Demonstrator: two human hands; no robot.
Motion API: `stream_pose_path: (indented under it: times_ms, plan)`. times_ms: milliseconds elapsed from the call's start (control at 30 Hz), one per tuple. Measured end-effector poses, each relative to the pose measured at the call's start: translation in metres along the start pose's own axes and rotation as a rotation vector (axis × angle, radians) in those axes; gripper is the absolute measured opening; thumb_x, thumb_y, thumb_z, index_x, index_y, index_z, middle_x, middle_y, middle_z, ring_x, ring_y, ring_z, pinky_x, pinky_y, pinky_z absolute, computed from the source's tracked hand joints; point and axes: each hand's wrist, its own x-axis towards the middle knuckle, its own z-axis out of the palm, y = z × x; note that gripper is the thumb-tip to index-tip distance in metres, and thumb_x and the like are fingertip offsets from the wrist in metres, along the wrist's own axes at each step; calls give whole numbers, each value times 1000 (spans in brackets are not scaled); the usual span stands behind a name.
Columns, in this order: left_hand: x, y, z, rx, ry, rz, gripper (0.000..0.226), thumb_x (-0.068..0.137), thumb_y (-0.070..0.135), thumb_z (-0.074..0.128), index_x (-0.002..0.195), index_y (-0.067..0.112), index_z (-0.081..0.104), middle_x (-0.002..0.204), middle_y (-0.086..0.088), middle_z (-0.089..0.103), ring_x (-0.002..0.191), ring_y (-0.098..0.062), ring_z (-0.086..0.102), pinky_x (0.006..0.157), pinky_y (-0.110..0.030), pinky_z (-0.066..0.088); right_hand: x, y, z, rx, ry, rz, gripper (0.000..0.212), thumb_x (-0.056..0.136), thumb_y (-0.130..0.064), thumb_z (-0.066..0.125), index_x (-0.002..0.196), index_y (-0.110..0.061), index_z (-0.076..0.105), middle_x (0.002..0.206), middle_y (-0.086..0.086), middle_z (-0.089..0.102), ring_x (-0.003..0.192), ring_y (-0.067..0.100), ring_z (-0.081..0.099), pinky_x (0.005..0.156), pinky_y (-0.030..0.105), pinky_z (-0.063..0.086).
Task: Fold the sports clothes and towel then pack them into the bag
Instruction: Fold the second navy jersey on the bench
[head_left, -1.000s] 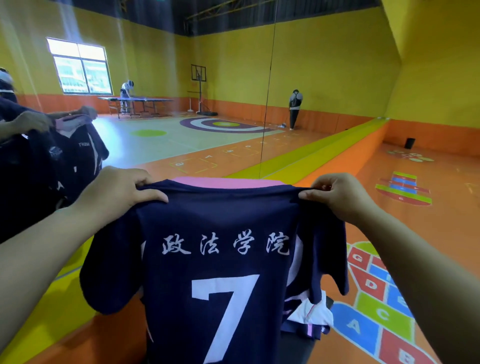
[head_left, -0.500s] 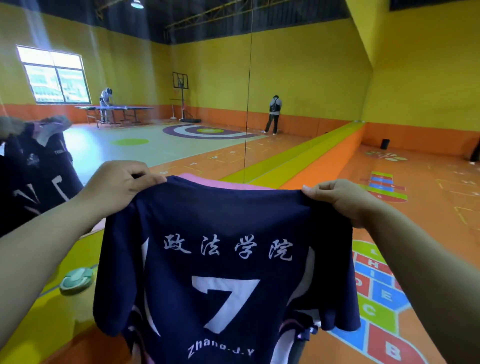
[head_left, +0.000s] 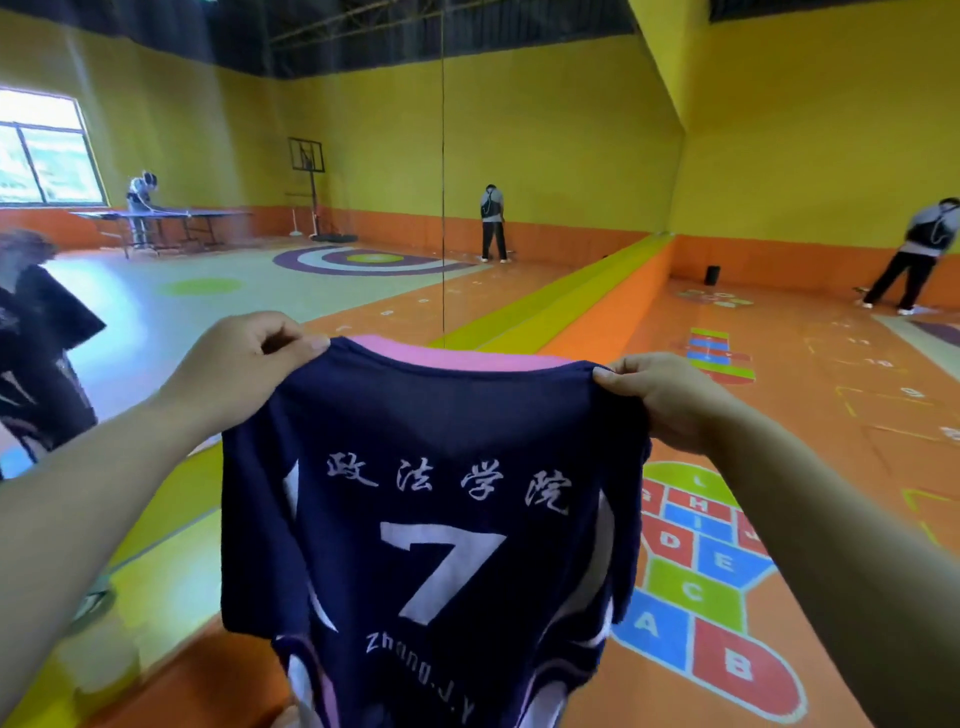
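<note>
1. Shirt (head_left: 447, 519), navy with a pink collar and a white 7, hung full length in the air with its back panel toward the camera. Its hem ran below the frame.
2. Left hand (head_left: 234, 369) pinched the shirt's left shoulder, fingers curled over the seam. The right hand (head_left: 660, 400) pinched the right shoulder likewise. Both grips sat at the very top edge and took in little cloth.
3. Risk: either pinch could slip, since so little fabric was held. That shoulder would then drop, and the shirt would hang skewed or fall.
4. Risk: the sleeves hung limp at both sides of the shirt. Folded as they lay, they would likely bunch and leave an uneven packet.
5. Risk: no flat surface showed directly under the shirt. A fold made in the air would probably come out loose.
6. Edges: a ledge (head_left: 545, 296) ran away beyond the shirt. A mirror (head_left: 311, 156) stood to the shirt's left, judged so from the reflections in it.
7. Room: the painted floor (head_left: 696, 571) lay open to the shirt's right. A person (head_left: 919, 254) stood on that side, well apart from the shirt.
8. Bag and towel: neither was in view.
</note>
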Motion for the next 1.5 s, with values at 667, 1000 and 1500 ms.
stream_pose_path:
  times_ms: [667, 1000, 1500]
  plan:
    - [31, 6, 80, -606, -193, -315, 8, 75, 13, 73, 70, 19, 73, 75, 2, 68, 72, -13, 58, 69, -22, 44, 42, 41, -54, 201, -45, 5, 22, 69, -28, 76, 72, -12, 61, 63, 7, 60, 47, 14, 56, 41, 20, 44]
    - [20, -12, 200, -273, -125, -603, 31, 77, 32, 74, 70, 2, 70, 71, -13, 66, 66, -22, 55, 61, -31, 38, 114, 130, -45, -153, 428, 216, 26, 75, -21, 73, 64, 0, 62, 56, 7, 51, 55, 22, 45, 53, 31, 35]
    - [1, 42, 304, -399, 72, -635, 17, 82, 32, 69, 67, 24, 69, 53, 5, 51, 50, -12, 45, 54, -31, 35, 126, 150, 4, 3, 322, 70, 20, 81, -27, 70, 67, -13, 66, 59, -6, 60, 54, 6, 49, 53, 23, 39]
